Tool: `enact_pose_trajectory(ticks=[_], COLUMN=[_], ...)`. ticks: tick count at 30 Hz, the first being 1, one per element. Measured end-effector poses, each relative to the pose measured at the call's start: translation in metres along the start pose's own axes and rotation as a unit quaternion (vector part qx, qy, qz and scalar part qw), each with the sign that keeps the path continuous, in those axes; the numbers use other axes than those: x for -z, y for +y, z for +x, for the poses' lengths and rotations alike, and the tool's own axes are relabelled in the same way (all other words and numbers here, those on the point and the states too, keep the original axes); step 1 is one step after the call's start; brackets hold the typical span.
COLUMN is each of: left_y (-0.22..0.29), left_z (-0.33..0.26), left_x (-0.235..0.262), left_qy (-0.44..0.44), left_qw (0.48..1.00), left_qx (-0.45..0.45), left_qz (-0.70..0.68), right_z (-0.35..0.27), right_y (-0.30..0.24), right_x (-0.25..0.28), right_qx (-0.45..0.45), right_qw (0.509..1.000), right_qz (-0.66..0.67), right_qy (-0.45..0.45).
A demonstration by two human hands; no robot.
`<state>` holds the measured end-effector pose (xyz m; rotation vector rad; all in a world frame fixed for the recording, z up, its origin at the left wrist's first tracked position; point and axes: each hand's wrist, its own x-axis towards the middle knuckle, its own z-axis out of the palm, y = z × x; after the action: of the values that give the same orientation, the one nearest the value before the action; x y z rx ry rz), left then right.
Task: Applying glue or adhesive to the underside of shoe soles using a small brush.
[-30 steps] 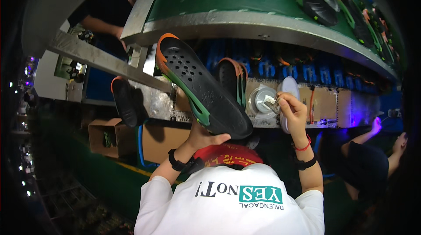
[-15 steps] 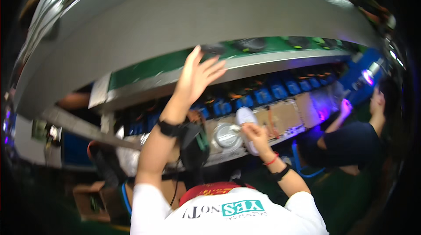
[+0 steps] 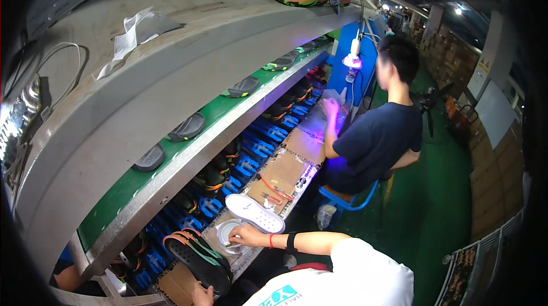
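My left hand [image 3: 199,294] grips the heel end of a black shoe sole [image 3: 197,256] with orange and green edging, low at the bench's front edge. My right hand [image 3: 244,236], with a red band and a black watch on the wrist, rests over a round metal dish [image 3: 224,230], fingers closed on a thin brush dipped in it. A white sole [image 3: 254,213] lies flat just behind that hand, on brown cardboard [image 3: 285,172].
A green conveyor belt [image 3: 217,113] carrying several dark soles runs above the bench, with blue racks [image 3: 254,147] of shoes below it. A co-worker in a dark shirt [image 3: 374,140] sits on a blue stool to the right under a purple lamp [image 3: 352,61]. The floor is green.
My left hand, raised toward the belt half a second ago, is now low and holds the black sole. The view has swung right. My right hand stays at the dish.
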<state>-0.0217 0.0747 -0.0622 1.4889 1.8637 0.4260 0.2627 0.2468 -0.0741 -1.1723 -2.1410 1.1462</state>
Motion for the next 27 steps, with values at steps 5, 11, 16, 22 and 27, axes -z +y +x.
enact_pose_trajectory(ticks=[5,11,16,22,27], left_y=[-0.010,-0.053,-0.041,-0.026,-0.004], left_z=[-0.006,0.008,0.013,0.023,0.024], left_x=[-0.025,-0.033,-0.026,-0.022,-0.001], left_qy=[0.091,0.123,0.134,0.132,0.098], left_qw=[0.993,0.991,0.990,0.985,0.988], left_qx=[0.015,0.050,0.032,0.104,0.098], left_qz=[0.071,0.006,-0.023,-0.034,0.061], right_z=[-0.002,-0.008,0.002,0.008,0.010], right_y=[0.013,0.017,0.027,0.027,0.031], right_x=[-0.011,-0.011,-0.002,0.010,-0.005], right_qx=[-0.005,-0.022,-0.022,-0.037,0.015], right_qw=[1.000,0.999,0.998,0.994,0.992], right_qz=[0.014,0.012,0.001,-0.096,-0.124], right_qy=[0.014,0.048,0.053,0.031,-0.018])
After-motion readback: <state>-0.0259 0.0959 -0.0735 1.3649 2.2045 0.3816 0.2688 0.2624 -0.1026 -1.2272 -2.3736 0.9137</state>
